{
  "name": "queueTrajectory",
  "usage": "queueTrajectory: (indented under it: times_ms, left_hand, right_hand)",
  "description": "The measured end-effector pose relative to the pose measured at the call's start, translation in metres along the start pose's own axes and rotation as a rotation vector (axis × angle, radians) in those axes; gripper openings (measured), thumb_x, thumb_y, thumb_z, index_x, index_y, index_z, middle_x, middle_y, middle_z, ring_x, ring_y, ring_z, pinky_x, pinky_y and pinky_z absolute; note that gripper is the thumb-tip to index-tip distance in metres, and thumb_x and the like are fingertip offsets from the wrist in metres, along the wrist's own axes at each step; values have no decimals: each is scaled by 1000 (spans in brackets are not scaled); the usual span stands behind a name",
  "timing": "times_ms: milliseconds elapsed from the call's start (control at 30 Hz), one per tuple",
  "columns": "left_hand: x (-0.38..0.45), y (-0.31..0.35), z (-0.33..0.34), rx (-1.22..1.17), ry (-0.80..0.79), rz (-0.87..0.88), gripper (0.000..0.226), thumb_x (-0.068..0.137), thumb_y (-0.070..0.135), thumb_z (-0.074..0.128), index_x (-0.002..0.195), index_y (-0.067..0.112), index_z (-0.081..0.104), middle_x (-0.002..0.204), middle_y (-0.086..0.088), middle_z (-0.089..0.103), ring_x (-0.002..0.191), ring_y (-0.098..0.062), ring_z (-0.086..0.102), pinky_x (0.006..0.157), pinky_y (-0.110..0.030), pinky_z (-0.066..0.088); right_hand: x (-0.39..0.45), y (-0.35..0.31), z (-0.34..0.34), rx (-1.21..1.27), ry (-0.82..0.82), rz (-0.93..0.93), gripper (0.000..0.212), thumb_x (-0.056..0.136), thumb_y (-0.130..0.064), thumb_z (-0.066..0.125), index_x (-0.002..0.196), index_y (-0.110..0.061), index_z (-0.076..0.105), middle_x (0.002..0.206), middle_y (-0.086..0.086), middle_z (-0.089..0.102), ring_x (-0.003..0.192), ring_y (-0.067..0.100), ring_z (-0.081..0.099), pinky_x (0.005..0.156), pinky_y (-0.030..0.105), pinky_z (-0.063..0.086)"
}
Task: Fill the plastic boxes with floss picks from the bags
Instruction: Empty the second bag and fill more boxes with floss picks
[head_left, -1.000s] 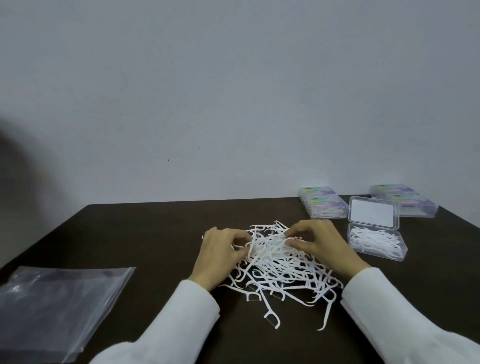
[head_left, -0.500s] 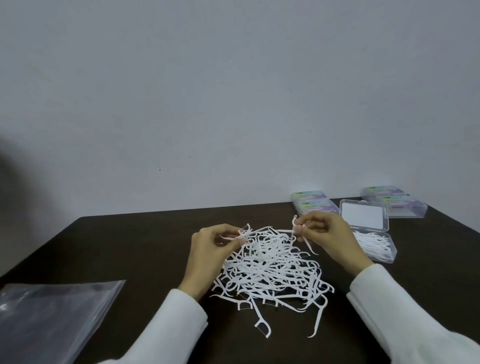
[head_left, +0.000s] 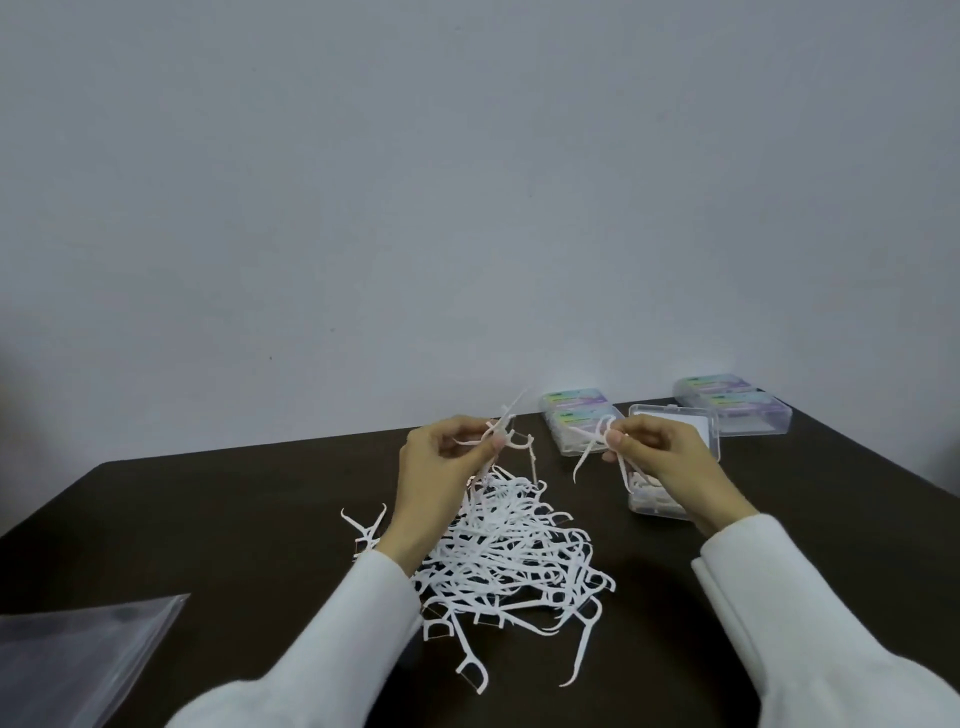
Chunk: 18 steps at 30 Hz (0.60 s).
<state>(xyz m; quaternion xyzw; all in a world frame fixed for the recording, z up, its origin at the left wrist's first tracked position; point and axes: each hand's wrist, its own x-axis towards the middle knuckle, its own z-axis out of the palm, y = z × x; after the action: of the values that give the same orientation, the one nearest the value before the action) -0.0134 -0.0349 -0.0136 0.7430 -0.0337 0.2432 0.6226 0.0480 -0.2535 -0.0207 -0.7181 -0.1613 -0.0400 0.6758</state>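
White floss picks pinched in left hand (head_left: 441, 462) and right hand (head_left: 660, 457), now lifted off pile (head_left: 509, 561); right carrying toward open box (head_left: 670, 499) at 2 o'clock.

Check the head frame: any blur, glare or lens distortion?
Head view: table edge bows, so wide-angle distortion; picks in the left hand and right hand smear slightly; empty bag shows soft sheen; lighting dim, flat, with vignetted corners.

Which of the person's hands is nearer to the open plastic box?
Right. The right hand, pinching floss picks, is over the open plastic box; the left hand is raised over the pile of floss picks, well left of it.
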Motion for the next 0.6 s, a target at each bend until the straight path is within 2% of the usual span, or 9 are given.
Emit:
queueTrajectory:
  times_ms: [167, 233, 300, 400, 467, 500, 600]
  left_hand:
    - [10, 1, 38, -90, -25, -46, 15, 76, 14, 76, 90, 10, 73, 82, -8, 72, 78, -22, 67, 65, -26, 53]
    - [12, -1, 53, -97, -44, -54, 15, 76, 15, 76, 90, 10, 73, 84, -11, 72, 78, -23, 67, 66, -29, 54]
    - [14, -3, 66, -102, -58, -63, 19, 76, 17, 76, 92, 8, 73, 84, -12, 72, 74, -22, 65, 63, -29, 52]
    - [17, -3, 80, -106, -64, -74, 17, 76, 18, 77, 91, 10, 73, 81, -7, 71, 67, -14, 60, 56, -22, 46]
    - [20, -1, 87, -119, -61, -78, 10, 77, 17, 76, 86, 17, 72, 79, -2, 70, 69, -12, 61, 59, -20, 47]
    - [22, -1, 91, -122, -62, -76, 8, 77, 17, 76, 83, 20, 72, 79, -1, 70, 71, -13, 61, 62, -21, 48]
    - [25, -1, 100, -118, -68, -61, 9, 77, 16, 77, 81, 22, 72, 80, -2, 71, 73, -14, 62, 65, -23, 50]
  right_hand:
    - [-1, 6, -26, -114, 164, 5, 7, 84, -5, 65, 84, -12, 66, 77, 6, 68, 62, 5, 66, 66, 20, 48]
    - [-3, 9, -35, -224, 245, 22, 5, 83, -8, 66, 84, -12, 66, 80, 6, 67, 70, 12, 66, 72, 24, 50]
    - [-6, 10, -43, -367, 306, 49, 9, 85, -11, 65, 93, -10, 66, 86, 5, 64, 79, 14, 62, 76, 24, 46]
    - [-8, 13, -54, -512, 293, 127, 20, 86, -11, 63, 106, -7, 65, 89, 5, 62, 70, 6, 59, 67, 17, 44]
    - [-8, 15, -55, -575, 245, 170, 26, 87, -11, 62, 113, -6, 63, 88, 5, 61, 66, 3, 57, 56, 12, 41]
    - [-8, 15, -56, -590, 242, 176, 29, 88, -11, 61, 116, -5, 61, 88, 5, 60, 65, 4, 56, 56, 12, 42]
    - [-6, 15, -56, -581, 280, 182, 40, 88, -13, 62, 125, -5, 50, 93, 9, 61, 74, 11, 56, 76, 24, 46]
